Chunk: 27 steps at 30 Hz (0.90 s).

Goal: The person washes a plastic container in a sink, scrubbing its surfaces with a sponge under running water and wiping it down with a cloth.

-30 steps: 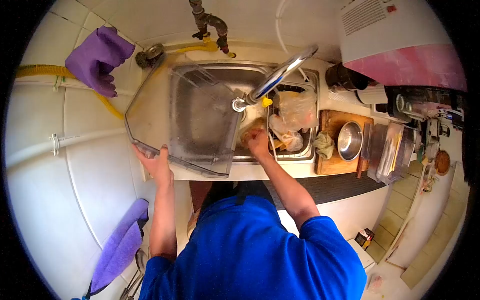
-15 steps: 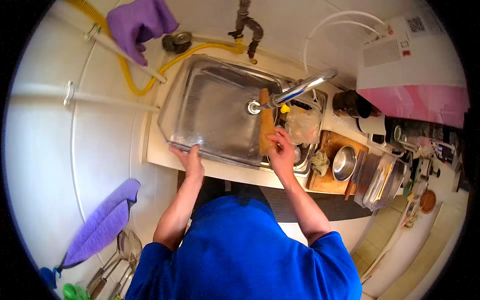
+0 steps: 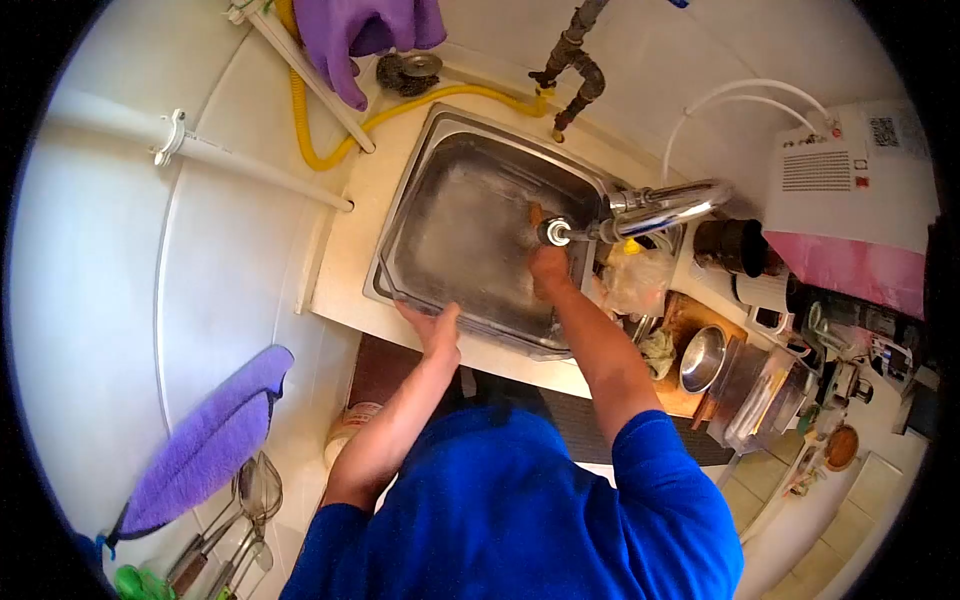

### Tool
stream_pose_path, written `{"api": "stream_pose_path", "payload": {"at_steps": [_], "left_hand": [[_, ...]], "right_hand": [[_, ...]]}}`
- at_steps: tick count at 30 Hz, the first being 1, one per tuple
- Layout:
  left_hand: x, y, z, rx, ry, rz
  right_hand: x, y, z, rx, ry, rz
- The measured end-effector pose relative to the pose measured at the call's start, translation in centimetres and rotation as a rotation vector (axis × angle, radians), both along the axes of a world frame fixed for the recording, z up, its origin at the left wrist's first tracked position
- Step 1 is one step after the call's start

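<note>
Clear plastic container (image 3: 505, 338), right here between our hands, lying tilted or level, we can't tell, over the steel sink (image 3: 408, 178)! Our left hand (image 3: 432, 330) is clamped on its near edge, thumb and fingers parted around the rim. Our right hand (image 3: 548, 272) is down inside it, the tap head (image 3: 555, 232) covering its fingertips, so whether they're closed on anything, we can't tell. Out to the right of that hand we've got a crumpled plastic bag (image 3: 632, 280), then a cloth (image 3: 658, 353) and a metal bowl (image 3: 702, 359) over on the wooden board (image 3: 682, 402). Beyond our left hand, a yellow hose (image 3: 385, 117) curves along the counter (image 3: 350, 262), and farther still past that hand hangs a purple glove (image 3: 365, 28), a dark scourer (image 3: 398, 78) just beside it.
</note>
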<state>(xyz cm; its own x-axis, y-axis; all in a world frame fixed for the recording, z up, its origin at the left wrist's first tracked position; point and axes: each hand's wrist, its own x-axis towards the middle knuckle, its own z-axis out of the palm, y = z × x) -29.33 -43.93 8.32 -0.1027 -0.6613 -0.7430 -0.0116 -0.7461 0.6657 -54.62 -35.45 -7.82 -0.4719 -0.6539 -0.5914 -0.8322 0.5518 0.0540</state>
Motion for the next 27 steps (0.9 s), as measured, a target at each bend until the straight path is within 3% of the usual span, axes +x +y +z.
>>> {"api": "stream_pose_path", "payload": {"at_steps": [1, 3, 4, 8, 10, 11, 12, 13, 14, 15, 16, 17, 19, 21, 23, 24, 27], "left_hand": [[0.4, 0.3, -2.4, -0.054, -0.087, -0.052], [-1.3, -0.8, 2.3, 0.281, -0.175, -0.122], [-1.6, -1.4, 2.1, 0.328, -0.301, -0.192], [-2.4, -1.0, -0.4, 0.367, -0.557, -0.277], [0.2, -1.0, -1.1, -0.053, -0.227, -0.318], [1.6, -1.3, -1.1, -0.052, -0.237, -0.329], [2.8, -1.9, -0.8, -0.261, -0.362, -0.345], [2.7, -2.9, -0.1, -0.367, -0.418, -0.365], [2.7, -4.0, 0.5, -0.472, -0.481, -0.382], [1.6, -5.7, 2.2, -0.711, -0.472, -0.555], [0.5, -7.0, 2.6, -0.952, -0.452, -0.721], [0.0, -7.8, 1.6, -0.952, -0.454, -0.728], [-0.5, -8.7, -0.1, -1.144, -0.598, -1.06], [0.0, -8.5, -0.6, -1.164, -0.601, -1.037], [-0.3, -8.5, -0.8, -1.269, -0.59, -0.939], [-0.4, -8.4, -0.8, -1.269, -0.594, -0.931], [-0.2, -8.4, -1.0, -1.34, -0.583, -0.928]], "right_hand": [[-0.4, -0.2, -2.7, 0.098, 0.033, 0.101], [-0.2, -0.9, -7.0, 0.098, -0.131, -0.372], [1.6, -1.6, -7.0, 0.106, -0.144, -0.379], [8.3, -7.2, -1.8, -0.486, -0.454, -0.496], [9.5, -7.5, 0.4, -0.711, -0.569, -0.352], [9.4, -7.5, 1.4, -0.767, -0.485, 0.053], [8.5, -7.7, 3.4, -0.769, -0.487, 0.037], [6.8, -8.0, 5.4, -0.513, -0.577, -0.354], [5.5, -6.5, 2.5, -0.306, -0.376, -0.354], [4.2, -5.1, -0.3, -0.073, -0.2, -0.334], [3.5, -4.7, -4.0, 0.005, 0.012, -0.119], [2.8, -4.3, -7.6, 0.084, 0.243, 0.079], [2.8, -6.5, -9.1, -0.005, 0.012, -0.104], [4.5, -7.8, -9.6, -0.073, -0.228, -0.28], [7.3, -11.3, -5.2, -0.249, -0.421, -0.356], [10.4, -13.7, 0.1, -0.386, -0.509, -0.345], [14.4, -14.7, 3.8, -0.301, -0.651, -0.087]]}}
